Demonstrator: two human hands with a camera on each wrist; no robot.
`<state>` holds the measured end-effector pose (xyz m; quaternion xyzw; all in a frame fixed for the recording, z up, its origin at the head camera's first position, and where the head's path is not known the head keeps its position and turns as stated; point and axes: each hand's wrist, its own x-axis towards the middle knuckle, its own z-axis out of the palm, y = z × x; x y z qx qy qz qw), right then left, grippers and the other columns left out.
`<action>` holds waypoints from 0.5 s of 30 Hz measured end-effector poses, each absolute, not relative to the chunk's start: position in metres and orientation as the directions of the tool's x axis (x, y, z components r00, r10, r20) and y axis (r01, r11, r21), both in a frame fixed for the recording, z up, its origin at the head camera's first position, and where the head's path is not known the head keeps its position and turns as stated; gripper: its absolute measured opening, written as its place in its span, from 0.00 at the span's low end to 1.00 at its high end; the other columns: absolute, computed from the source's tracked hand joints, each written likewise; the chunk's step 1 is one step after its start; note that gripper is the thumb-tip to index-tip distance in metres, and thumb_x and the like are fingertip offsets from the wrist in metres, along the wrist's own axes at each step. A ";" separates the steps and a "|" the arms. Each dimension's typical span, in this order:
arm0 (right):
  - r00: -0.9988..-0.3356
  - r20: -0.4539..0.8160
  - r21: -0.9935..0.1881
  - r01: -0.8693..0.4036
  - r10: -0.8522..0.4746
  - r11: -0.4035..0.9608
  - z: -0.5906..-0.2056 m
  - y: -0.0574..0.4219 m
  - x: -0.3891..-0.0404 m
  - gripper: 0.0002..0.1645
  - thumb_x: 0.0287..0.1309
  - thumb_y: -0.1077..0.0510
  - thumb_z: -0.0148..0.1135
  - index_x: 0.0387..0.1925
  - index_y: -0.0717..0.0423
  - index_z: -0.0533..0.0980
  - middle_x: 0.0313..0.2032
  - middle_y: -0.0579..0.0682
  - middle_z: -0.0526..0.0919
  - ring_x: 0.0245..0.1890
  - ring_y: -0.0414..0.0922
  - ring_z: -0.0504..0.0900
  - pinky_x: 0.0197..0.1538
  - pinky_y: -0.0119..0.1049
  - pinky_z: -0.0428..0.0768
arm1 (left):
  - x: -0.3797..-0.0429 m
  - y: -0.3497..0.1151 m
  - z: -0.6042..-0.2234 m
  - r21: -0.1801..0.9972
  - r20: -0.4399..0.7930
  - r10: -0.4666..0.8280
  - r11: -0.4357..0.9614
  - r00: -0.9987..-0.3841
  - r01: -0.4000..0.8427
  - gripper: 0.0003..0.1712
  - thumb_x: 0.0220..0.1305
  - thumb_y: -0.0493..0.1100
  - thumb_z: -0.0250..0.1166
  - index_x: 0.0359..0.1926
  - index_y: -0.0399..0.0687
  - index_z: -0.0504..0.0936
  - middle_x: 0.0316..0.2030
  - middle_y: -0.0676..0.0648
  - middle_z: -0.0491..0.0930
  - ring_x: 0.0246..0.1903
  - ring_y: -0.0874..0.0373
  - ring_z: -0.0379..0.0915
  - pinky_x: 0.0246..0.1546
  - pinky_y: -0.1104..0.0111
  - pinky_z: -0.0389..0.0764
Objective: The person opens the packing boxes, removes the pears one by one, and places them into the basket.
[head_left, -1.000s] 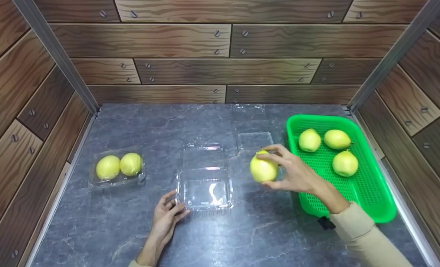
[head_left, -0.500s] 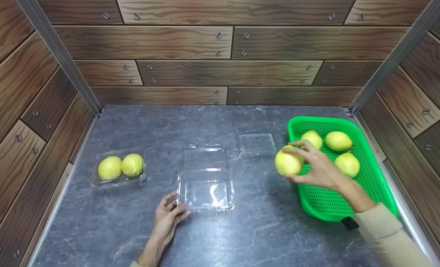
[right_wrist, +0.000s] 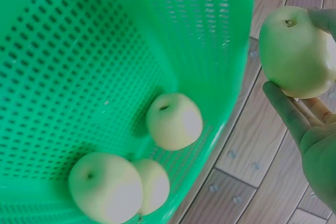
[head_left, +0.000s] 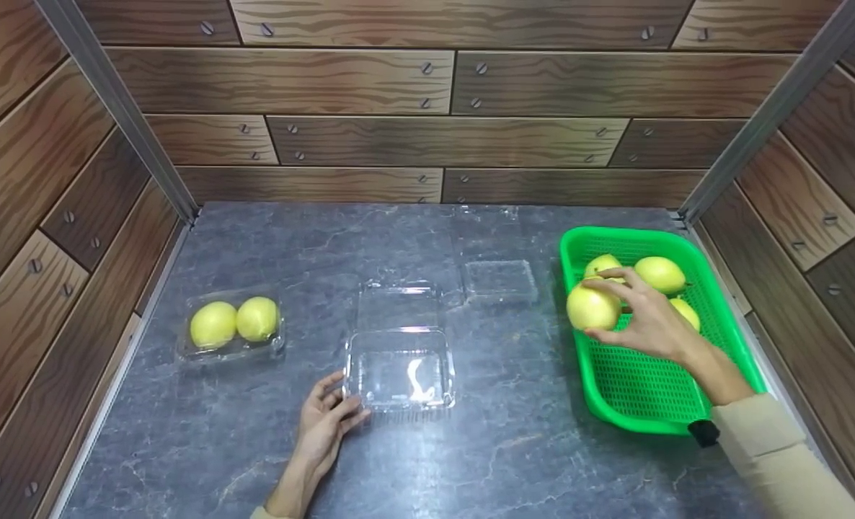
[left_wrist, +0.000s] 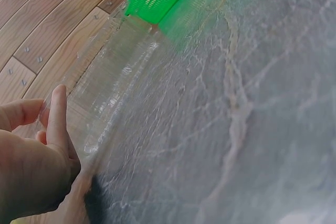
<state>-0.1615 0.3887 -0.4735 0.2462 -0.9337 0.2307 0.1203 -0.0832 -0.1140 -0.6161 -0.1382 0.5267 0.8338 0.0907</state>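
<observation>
My right hand (head_left: 651, 321) holds a yellow-green pear (head_left: 590, 308) between thumb and fingertips, over the left rim of the green basket (head_left: 593, 393). In the right wrist view the held pear (right_wrist: 294, 51) shows its dimpled end, outside the basket wall. My left hand (head_left: 319, 425) pinches the near left edge of an open clear plastic clamshell (head_left: 399, 375), whose lid lies back on the table. Thumb and fingers meet at its rim in the left wrist view. Several pears (right_wrist: 176, 121) sit inside the basket, partly hidden by my right hand in the head view.
At the left stands another clear clamshell (head_left: 229, 353) with two pears in it. A second open clear container (head_left: 499, 281) lies behind, beside the basket; its edges are hard to see. Wood-patterned walls (head_left: 355, 83) enclose the grey marbled table (head_left: 204, 447) at the back and sides.
My right hand has carried the pear rightward, from between the clamshell and the basket to over the basket's left rim. The left hand and its clamshell have stayed in place.
</observation>
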 end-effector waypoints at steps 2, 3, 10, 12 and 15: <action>-0.858 0.330 -0.367 -0.501 -0.394 0.784 -0.476 0.394 -0.163 0.43 0.43 0.56 0.87 0.64 0.50 0.80 0.62 0.62 0.75 0.50 0.58 0.85 0.38 0.35 0.92 | -0.083 -0.114 -0.616 0.853 -0.326 0.007 -0.429 -0.945 -0.297 0.38 0.67 0.25 0.63 0.74 0.33 0.57 0.41 0.48 0.75 0.34 0.64 0.78 0.45 0.67 0.95; -0.863 0.324 -0.364 -0.491 -0.387 0.792 -0.476 0.397 -0.164 0.44 0.44 0.56 0.87 0.65 0.50 0.79 0.62 0.62 0.75 0.50 0.58 0.85 0.38 0.37 0.91 | -0.083 -0.114 -0.616 0.853 -0.326 0.008 -0.429 -0.945 -0.298 0.38 0.67 0.25 0.63 0.74 0.33 0.57 0.40 0.49 0.74 0.34 0.64 0.78 0.45 0.67 0.95; -0.901 0.267 -0.334 -0.418 -0.341 0.845 -0.484 0.413 -0.172 0.43 0.47 0.52 0.85 0.66 0.49 0.78 0.62 0.64 0.74 0.43 0.58 0.85 0.36 0.47 0.87 | -0.083 -0.114 -0.616 0.856 -0.334 0.011 -0.416 -0.942 -0.309 0.38 0.68 0.25 0.62 0.74 0.34 0.56 0.39 0.50 0.71 0.35 0.64 0.78 0.46 0.68 0.94; -0.910 0.247 -0.332 -0.403 -0.334 0.853 -0.487 0.416 -0.174 0.43 0.48 0.51 0.85 0.67 0.49 0.77 0.62 0.64 0.74 0.44 0.60 0.85 0.36 0.49 0.87 | -0.083 -0.114 -0.616 0.855 -0.337 0.008 -0.415 -0.942 -0.309 0.37 0.68 0.25 0.62 0.74 0.33 0.56 0.39 0.50 0.72 0.34 0.64 0.78 0.45 0.68 0.95; -0.919 0.213 -0.335 -0.387 -0.332 0.859 -0.490 0.421 -0.179 0.43 0.50 0.49 0.84 0.67 0.51 0.77 0.62 0.66 0.73 0.45 0.63 0.85 0.37 0.55 0.88 | -0.083 -0.114 -0.616 0.853 -0.341 0.004 -0.420 -0.940 -0.311 0.37 0.68 0.25 0.62 0.74 0.34 0.57 0.39 0.50 0.72 0.34 0.64 0.77 0.45 0.68 0.95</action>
